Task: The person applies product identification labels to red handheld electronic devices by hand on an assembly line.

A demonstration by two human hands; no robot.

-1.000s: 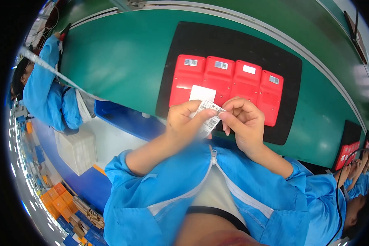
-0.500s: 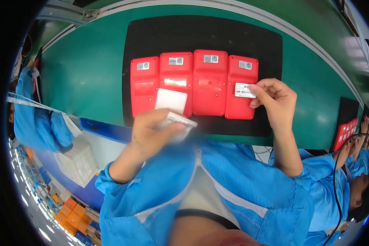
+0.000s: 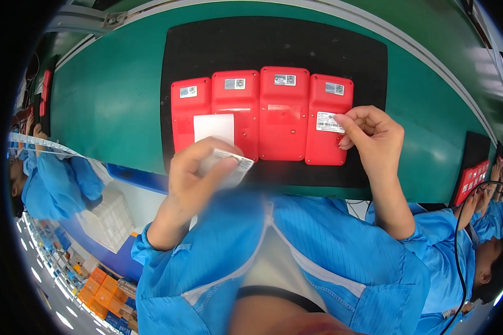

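Note:
Several red plastic device housings lie side by side on a black mat (image 3: 223, 44), each with a small silver label at its far end. My right hand (image 3: 374, 131) pinches the right edge of a white printed label (image 3: 328, 121), which lies over the rightmost red housing (image 3: 325, 148). Whether the label is fully stuck down I cannot tell. My left hand (image 3: 198, 170) is closed round a folded strip of white label backing (image 3: 214, 128). One blank end of it sticks up over the leftmost housings, and a printed part shows by my thumb.
The mat rests on a green worktable (image 3: 112, 95). A white crate (image 3: 109, 220) stands at lower left, near a co-worker in blue. More red housings (image 3: 472, 180) lie at the far right, where other people's hands are busy. A black cable (image 3: 458, 245) hangs at right.
My left hand has shifted left with the label strip. My right hand has barely moved, and the label lies slightly lower and further left on the rightmost housing.

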